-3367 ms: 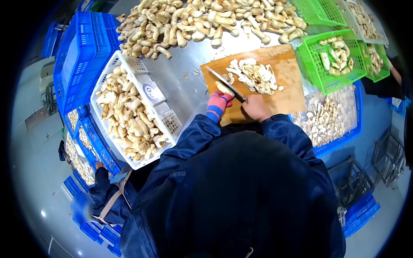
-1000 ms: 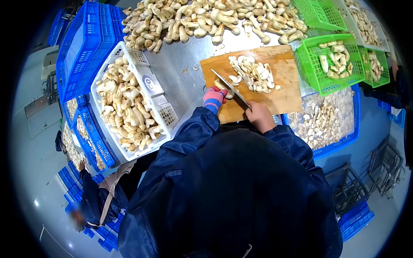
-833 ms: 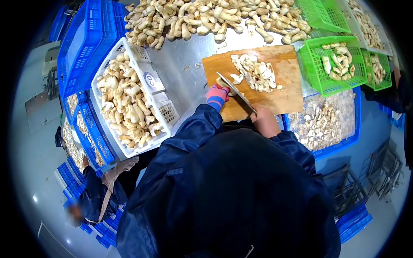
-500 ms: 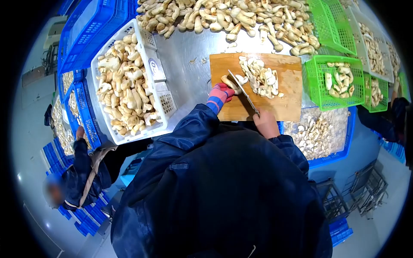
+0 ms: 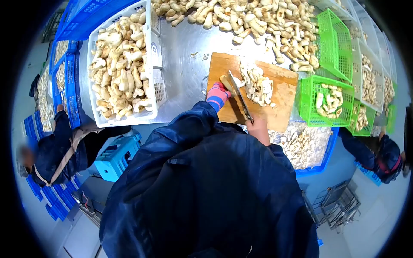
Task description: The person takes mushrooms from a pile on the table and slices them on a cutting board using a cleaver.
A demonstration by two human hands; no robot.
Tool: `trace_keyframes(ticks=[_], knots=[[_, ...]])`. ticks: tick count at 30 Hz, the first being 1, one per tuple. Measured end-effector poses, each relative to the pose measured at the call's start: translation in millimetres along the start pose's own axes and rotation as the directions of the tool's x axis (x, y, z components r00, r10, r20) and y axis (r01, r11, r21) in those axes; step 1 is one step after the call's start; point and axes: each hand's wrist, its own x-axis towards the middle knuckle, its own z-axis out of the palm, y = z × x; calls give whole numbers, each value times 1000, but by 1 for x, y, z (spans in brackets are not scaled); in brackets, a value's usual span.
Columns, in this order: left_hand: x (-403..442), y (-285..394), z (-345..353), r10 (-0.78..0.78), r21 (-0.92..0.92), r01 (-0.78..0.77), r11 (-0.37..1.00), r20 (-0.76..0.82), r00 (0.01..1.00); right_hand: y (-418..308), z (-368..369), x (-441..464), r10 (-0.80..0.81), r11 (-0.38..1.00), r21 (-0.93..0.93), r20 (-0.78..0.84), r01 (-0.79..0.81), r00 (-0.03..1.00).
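Note:
On the wooden cutting board, my left hand, in a pink and blue striped glove, is closed around a mushroom. Part of the mushroom is hidden by the fingers. My right hand grips the handle of a knife, whose blade points away from me and lies right beside the mushroom. I cannot tell whether the edge has entered it. Pale mushroom slices are heaped on the board, just right of the blade.
Whole mushrooms cover the far side of the metal table. A white crate of mushrooms stands left, a green basket right. Below the board's right side is a blue tray of slices. People work at both sides.
The whole view has shifted and turned slightly with my head. The knife is angled a little more upright beside the mushroom. Both hands keep their holds.

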Motion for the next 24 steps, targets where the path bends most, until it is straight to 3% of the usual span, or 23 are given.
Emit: trace_keyframes(ticks=[4,9,15,19,22,24], knots=[[4,-7,2,58,121,-51,991,-52,997,5,7,5,-25,1000,-12,6,25,1000],[10,-15,6,127,191,-114,975,-57,990,25,14,13,98,994,-57,103,-92,990],[-7,10,-1,58,125,-55,991,-19,998,9,38,54,114,982,-159,71,-101,991],[0,7,0,93,198,-86,976,-24,995,-9,23,55,-105,976,-199,-53,93,993],[-1,9,1,99,272,-87,958,-32,995,-15,7,36,7,994,-112,43,-2,999],[-4,13,0,112,293,-98,951,-30,993,1,3,29,53,987,-159,134,-32,989]])
